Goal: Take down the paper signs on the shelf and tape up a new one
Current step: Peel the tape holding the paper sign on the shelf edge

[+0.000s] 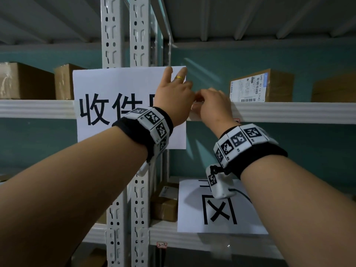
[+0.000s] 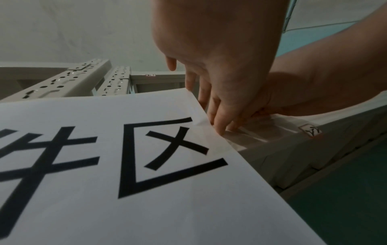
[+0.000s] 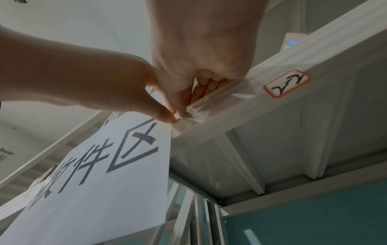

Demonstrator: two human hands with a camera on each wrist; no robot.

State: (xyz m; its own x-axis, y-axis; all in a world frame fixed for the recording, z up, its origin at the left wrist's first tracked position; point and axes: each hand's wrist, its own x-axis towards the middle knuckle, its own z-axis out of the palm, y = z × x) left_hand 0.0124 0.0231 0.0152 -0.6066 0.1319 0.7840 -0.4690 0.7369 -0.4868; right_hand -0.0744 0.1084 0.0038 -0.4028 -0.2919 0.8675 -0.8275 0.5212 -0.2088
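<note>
A: How many paper signs? Hands?
B: Two paper signs, an upper sign (image 1: 115, 105) and a lower sign (image 1: 194, 207); two hands, a left hand (image 1: 173, 97) and a right hand (image 1: 213, 105).
A: Boxes?
B: At least five cardboard boxes (image 1: 269, 85); two slotted uprights (image 1: 111, 35).

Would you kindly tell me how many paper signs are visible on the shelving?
2: one upper sign on the shelf beam by both hands; one lower sign below, partly behind the right forearm. Others may be out of view.

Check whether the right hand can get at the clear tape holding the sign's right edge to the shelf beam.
Probably yes. The right hand already has its fingertips on the clear tape at the beam; the left hand steadies the sign beside it without covering the tape.
</note>
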